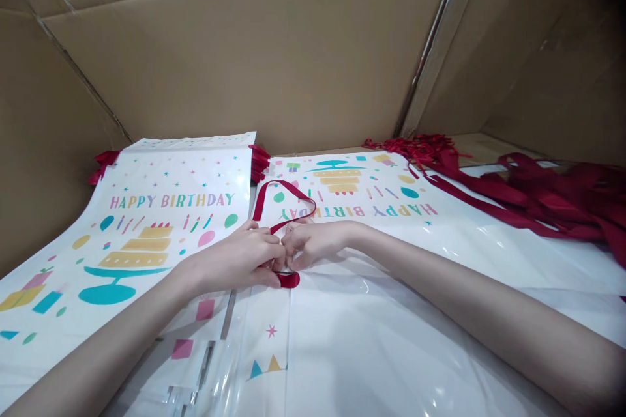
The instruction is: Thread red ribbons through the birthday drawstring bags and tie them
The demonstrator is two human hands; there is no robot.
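Note:
A dark red ribbon (289,184) rises in a loop from between my hands, and a short folded end of it shows just below my fingers. My left hand (254,253) pinches this ribbon, thumb underneath. Fingers bent and close to the left ones, my right hand (313,244) grips the ribbon too; the exact spot it holds is hidden. Under both hands lies a white printed sheet (337,208) with an upside-down "HAPPY BIRTHDAY" and cake. To the left is a stack of similar sheets (171,176), printed upright, with red ribbon at both sides.
Loose red ribbons (548,199) are heaped at the right, with a tangle of thin red ends (425,146) near the back edge. Tall cardboard walls (244,58) enclose the back and sides. Glossy clear plastic (220,371) lies in front.

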